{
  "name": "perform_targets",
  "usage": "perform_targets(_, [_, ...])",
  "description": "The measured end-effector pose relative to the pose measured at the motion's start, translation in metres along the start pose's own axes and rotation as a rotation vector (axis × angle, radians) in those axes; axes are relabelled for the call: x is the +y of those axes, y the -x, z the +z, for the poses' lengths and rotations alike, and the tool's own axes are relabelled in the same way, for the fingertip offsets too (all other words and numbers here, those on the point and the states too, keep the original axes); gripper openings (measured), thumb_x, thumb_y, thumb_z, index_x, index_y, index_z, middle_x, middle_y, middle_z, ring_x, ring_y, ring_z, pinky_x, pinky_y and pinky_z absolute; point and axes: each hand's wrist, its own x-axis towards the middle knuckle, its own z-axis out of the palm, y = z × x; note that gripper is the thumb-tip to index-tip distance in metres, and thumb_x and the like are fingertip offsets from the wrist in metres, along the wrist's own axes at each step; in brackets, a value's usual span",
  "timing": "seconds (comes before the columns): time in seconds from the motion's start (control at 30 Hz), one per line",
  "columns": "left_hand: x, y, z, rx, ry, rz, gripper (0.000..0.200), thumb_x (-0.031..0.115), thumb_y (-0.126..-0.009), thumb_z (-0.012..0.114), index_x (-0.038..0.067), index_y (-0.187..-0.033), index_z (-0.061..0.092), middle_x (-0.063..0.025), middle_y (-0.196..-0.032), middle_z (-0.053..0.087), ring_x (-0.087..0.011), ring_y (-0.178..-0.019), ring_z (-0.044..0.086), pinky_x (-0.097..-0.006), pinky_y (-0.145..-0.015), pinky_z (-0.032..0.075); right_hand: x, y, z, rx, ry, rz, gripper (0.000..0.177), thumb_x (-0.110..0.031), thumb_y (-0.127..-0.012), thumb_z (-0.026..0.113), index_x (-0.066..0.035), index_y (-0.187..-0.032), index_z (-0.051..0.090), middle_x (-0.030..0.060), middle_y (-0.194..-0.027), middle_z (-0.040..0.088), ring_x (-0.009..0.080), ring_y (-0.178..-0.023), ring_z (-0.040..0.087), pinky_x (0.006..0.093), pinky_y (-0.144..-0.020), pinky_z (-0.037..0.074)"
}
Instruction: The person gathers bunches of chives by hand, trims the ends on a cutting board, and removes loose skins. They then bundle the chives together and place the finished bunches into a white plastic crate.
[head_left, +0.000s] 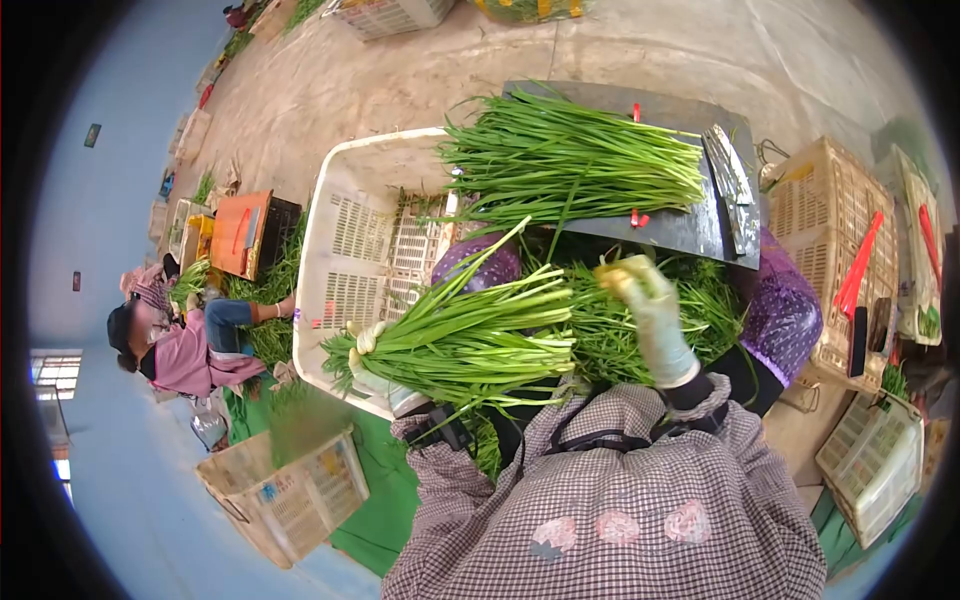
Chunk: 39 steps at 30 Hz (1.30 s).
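Observation:
My left hand (366, 343), in a pale glove, is closed around a thick bunch of green chives (470, 335), its fingers showing at the leafy end. The pale cut ends point right. My right hand (645, 305), in a pale glove with yellowish-stained fingertips, hovers over loose chives (690, 320) on my lap; its fingers are loosely bent and somewhat apart, with no stems visible in them. Beyond it, a large pile of chives (590, 160) lies on a dark board (690, 225). Red ties (640, 218) show at the pile's near and far edges.
A white plastic crate (345, 215) stands left of the board. A flat metal blade (728, 165) lies at the board's right end. Further right is a beige crate (815, 220) with red strips (862, 265) on it. Another person (190, 350) sits at far left, near an orange-topped box (240, 235).

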Motion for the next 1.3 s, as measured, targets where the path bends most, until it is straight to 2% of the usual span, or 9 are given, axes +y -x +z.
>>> perform_targets(0.27, [0.0,-0.009,-0.022,0.0,0.097,-0.12,0.01,0.019,-0.099,0.057,0.014,-0.091,0.057,0.0005,-0.091,0.06,-0.022,-0.103,0.058,-0.0522,-0.113,0.041,0.017,0.003,-0.031,-0.378,0.199,-0.001,0.044,-0.029,-0.103,0.066,-0.005,-0.139,0.06,0.0067,-0.123,0.067,0.0165,-0.109,0.064,0.0333,-0.098,0.053])
perform_targets(0.3, [-0.015,-0.004,0.004,0.106,0.075,-0.003,0.038,0.01,-0.096,0.057,-0.005,-0.13,0.058,-0.0019,-0.083,0.056,-0.0148,-0.082,0.057,-0.0332,-0.089,0.05,0.01,0.002,-0.019,-0.475,0.08,0.078,0.055,-0.032,-0.1,0.071,-0.007,-0.146,0.055,0.0073,-0.127,0.066,0.0177,-0.114,0.064,0.0344,-0.103,0.052])
perform_targets(0.5, [-0.028,0.005,0.067,-0.022,-0.029,-0.02,0.028,0.021,-0.099,0.056,-0.001,-0.116,0.059,-0.0027,-0.086,0.053,-0.0163,-0.086,0.052,-0.0341,-0.091,0.046,0.034,-0.024,0.046,-0.53,0.105,-0.394,0.042,-0.028,-0.097,0.074,-0.001,-0.129,0.067,0.0054,-0.118,0.071,0.0179,-0.109,0.064,0.0336,-0.098,0.051])
perform_targets(0.6, [-0.016,0.002,0.066,-0.126,-0.206,-0.021,0.036,0.023,-0.099,0.055,-0.002,-0.125,0.056,-0.0025,-0.084,0.053,-0.0161,-0.082,0.05,-0.0334,-0.085,0.044,0.005,-0.02,0.051,-0.481,-0.14,0.17,0.037,-0.03,-0.106,0.063,0.003,-0.122,0.068,0.007,-0.11,0.072,0.0152,-0.103,0.063,0.0326,-0.097,0.048])
perform_targets(0.8, [-0.01,0.0,0.036,-0.014,-0.164,0.029,0.037,0.02,-0.099,0.055,-0.001,-0.13,0.057,-0.001,-0.085,0.054,-0.0161,-0.083,0.05,-0.0341,-0.086,0.044,0.023,-0.02,0.015,-0.443,-0.869,0.113,0.032,-0.035,-0.112,0.051,-0.007,-0.098,0.059,0.0081,-0.109,0.066,0.0166,-0.092,0.06,0.0375,-0.096,0.051])
perform_targets(1.03, [-0.019,0.004,0.031,0.019,-0.092,-0.027,0.031,0.021,-0.1,0.055,0.002,-0.124,0.06,-0.001,-0.087,0.056,-0.0177,-0.085,0.051,-0.036,-0.091,0.045,0.007,-0.008,0.002,-0.477,0.085,0.116,0.048,-0.028,-0.102,0.068,-0.003,-0.142,0.059,0.0102,-0.135,0.066,0.0205,-0.124,0.061,0.0359,-0.109,0.049])
perform_targets(1.2, [-0.017,0.0,0.035,-0.053,-0.112,-0.022,0.037,0.021,-0.1,0.051,0.0,-0.128,0.061,-0.003,-0.086,0.055,-0.0178,-0.085,0.05,-0.0363,-0.089,0.045,0.017,-0.017,0.039,-0.671,0.042,-0.163,0.034,-0.024,-0.102,0.069,0.002,-0.124,0.07,0.0095,-0.124,0.073,0.0186,-0.115,0.067,0.0323,-0.103,0.051])
perform_targets(1.27, [-0.013,-0.002,0.037,-0.1,-0.121,-0.068,0.039,0.02,-0.1,0.051,-0.001,-0.131,0.059,-0.0033,-0.085,0.054,-0.0175,-0.084,0.05,-0.0361,-0.089,0.044,0.013,-0.011,0.047,-0.475,-0.163,0.098,0.032,-0.023,-0.104,0.066,0.003,-0.121,0.071,0.0097,-0.122,0.072,0.0188,-0.114,0.067,0.0323,-0.102,0.051])
perform_targets(1.3, [-0.012,0.0,0.037,-0.061,-0.115,-0.034,0.038,0.02,-0.1,0.052,-0.001,-0.13,0.059,-0.0033,-0.085,0.053,-0.0175,-0.085,0.05,-0.0361,-0.088,0.044,0.026,-0.015,0.04,-0.44,0.071,-0.214,0.03,-0.022,-0.105,0.063,0.004,-0.119,0.07,0.0088,-0.117,0.072,0.0187,-0.112,0.067,0.0313,-0.102,0.051])
